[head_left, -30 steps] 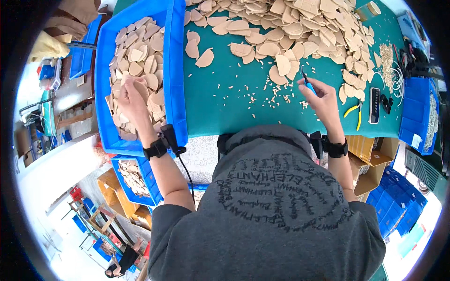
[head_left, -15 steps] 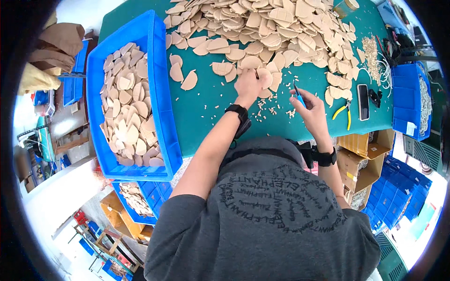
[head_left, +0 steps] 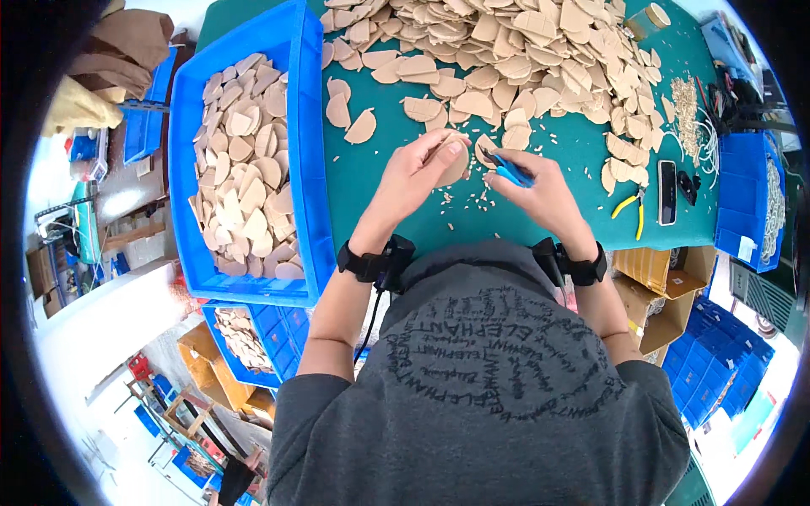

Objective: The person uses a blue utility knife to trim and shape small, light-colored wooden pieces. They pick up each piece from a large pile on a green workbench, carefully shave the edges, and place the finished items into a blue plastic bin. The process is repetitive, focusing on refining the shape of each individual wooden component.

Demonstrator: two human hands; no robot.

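A tan leaf-shaped wooden piece (head_left: 454, 160) is pinched in the left hand (head_left: 415, 173) above the green table (head_left: 388, 211), while blue-handled cutters (head_left: 506, 169) are gripped by the right hand (head_left: 540, 196); left of it, the blue bin (head_left: 299, 169) is well filled, yet a large pile (head_left: 523, 51) is left beyond

A green-topped table (head_left: 396, 211) fills the upper middle of the frame — pale floor (head_left: 101, 337) shows at lower left, brightly lit, with stacked blue crates (head_left: 717, 371) at lower right.
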